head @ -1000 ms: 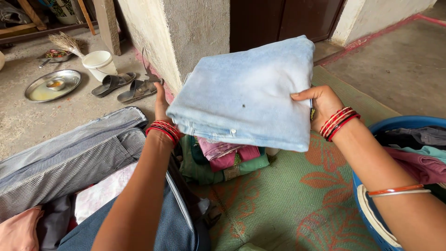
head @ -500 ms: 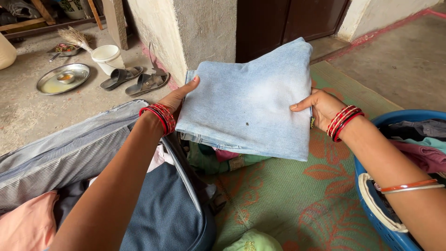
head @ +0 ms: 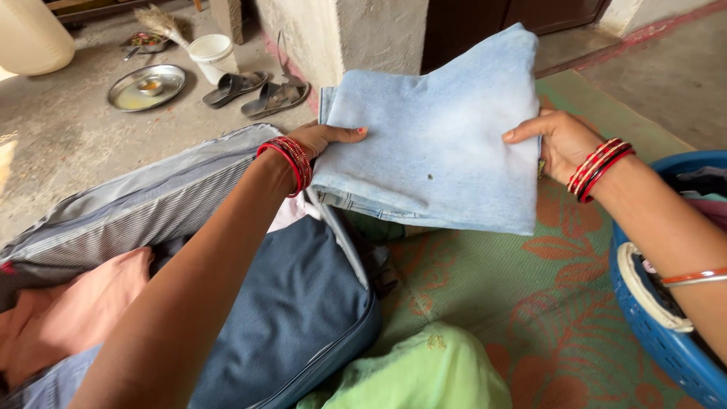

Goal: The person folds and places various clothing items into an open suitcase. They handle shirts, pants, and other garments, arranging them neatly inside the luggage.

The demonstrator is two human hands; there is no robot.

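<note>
Open suitcase, left of the green floor mat, already holds clothes. Blue tub sits right of the suitcase, w/ more garments. Folded pale denim hangs in the air above the suitcase's right edge. Left hand pinches its left edge, thumb on top; right hand pinches the right edge. Risk: the bottom layer already sags, so a loose grip could let the fold open & spill over the rim.

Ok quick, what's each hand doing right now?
Left hand: closed on the near-left edge of the folded light-blue jeans.
Right hand: closed on the jeans' right edge.
</note>
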